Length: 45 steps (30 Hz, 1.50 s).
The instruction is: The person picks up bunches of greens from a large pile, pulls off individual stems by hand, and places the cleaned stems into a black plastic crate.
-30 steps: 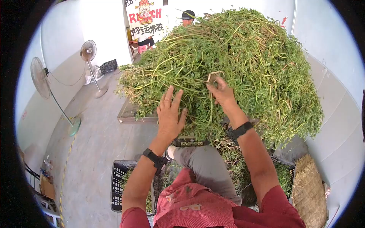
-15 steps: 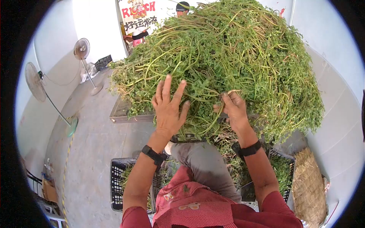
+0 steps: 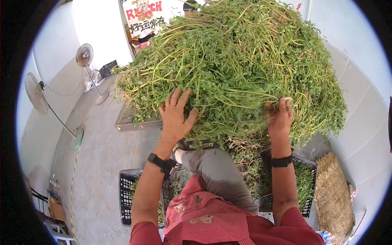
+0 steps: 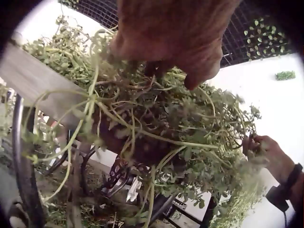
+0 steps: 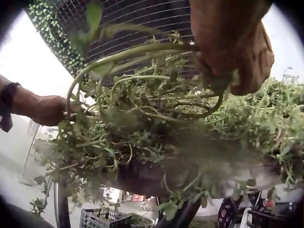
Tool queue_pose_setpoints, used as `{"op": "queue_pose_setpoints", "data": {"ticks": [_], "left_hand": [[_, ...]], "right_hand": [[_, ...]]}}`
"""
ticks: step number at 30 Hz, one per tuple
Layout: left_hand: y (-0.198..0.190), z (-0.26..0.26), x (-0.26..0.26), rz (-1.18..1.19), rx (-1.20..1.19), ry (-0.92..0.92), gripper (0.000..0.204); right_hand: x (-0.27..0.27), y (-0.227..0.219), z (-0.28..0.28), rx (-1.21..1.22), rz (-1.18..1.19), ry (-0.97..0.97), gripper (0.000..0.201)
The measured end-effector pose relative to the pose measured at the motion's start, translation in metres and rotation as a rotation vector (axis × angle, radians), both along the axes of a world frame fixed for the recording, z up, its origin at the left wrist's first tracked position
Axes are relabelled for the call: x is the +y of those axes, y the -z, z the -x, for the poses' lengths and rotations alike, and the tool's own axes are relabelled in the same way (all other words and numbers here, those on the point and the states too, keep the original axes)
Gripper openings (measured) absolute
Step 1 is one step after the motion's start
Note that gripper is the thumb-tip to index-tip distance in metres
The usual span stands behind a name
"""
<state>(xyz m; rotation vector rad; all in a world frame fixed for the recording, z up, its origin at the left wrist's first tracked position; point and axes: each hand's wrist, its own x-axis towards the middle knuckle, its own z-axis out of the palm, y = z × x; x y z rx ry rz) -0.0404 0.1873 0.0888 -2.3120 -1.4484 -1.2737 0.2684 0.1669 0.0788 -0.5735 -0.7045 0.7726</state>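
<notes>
A big heap of green leafy stems [image 3: 245, 45] rises in front of me, piled on a wooden-edged table [image 3: 139, 124]. My left hand [image 3: 175, 118] rests at the heap's near left side, fingers extended and thumb apart, as the head view shows. Farther right, my right hand [image 3: 281, 118] pinches a bundle of long stems [image 3: 249, 93] by one end. The bundle stretches leftward across the heap's front, its leafy part blurred. In the right wrist view, curved stems [image 5: 137, 50] run out from under the right hand's fingers.
Black plastic crates [image 3: 130, 175] stand on the floor beside my legs, with greens in the right one [image 3: 304, 183]. A straw bundle [image 3: 332, 196] lies at the right. Two standing fans [image 3: 36, 93] are at the left. Another person [image 3: 190, 6] is partly hidden behind the heap.
My right hand has moved right and down from the heap's middle, drawing stems along with it. The left hand has shifted slightly and stays at the left part of the heap.
</notes>
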Motion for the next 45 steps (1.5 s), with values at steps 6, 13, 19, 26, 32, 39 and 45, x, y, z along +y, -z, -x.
{"op": "queue_pose_setpoints", "data": {"ticks": [6,13,19,26,32,39,45], "left_hand": [[0.014,0.009,0.002,0.105,-0.006,-0.026,0.056],[0.017,-0.009,-0.014,-0.038,-0.204,0.056,0.057],[0.038,-0.038,-0.009,-0.049,0.134,-0.089,0.050],[0.049,-0.026,-0.005,0.038,0.253,-0.129,0.049],[0.050,-0.026,-0.006,-0.016,0.214,-0.120,0.045],[0.048,-0.022,-0.014,0.012,0.168,-0.089,0.051],[0.063,-0.016,-0.021,-0.069,0.082,-0.071,0.059]], "right_hand": [[-0.016,0.007,-0.024,0.052,0.066,0.165,0.015],[-0.003,0.023,-0.013,0.040,0.195,0.163,0.016],[-0.020,0.019,-0.026,-0.020,0.155,0.298,0.020],[-0.076,-0.006,-0.079,-0.020,0.031,0.493,0.030],[-0.102,-0.006,-0.116,0.074,0.002,0.577,0.052],[-0.144,0.005,-0.172,-0.302,-0.352,-0.441,0.049],[-0.127,0.005,-0.065,-0.166,0.179,0.315,0.039]]}}
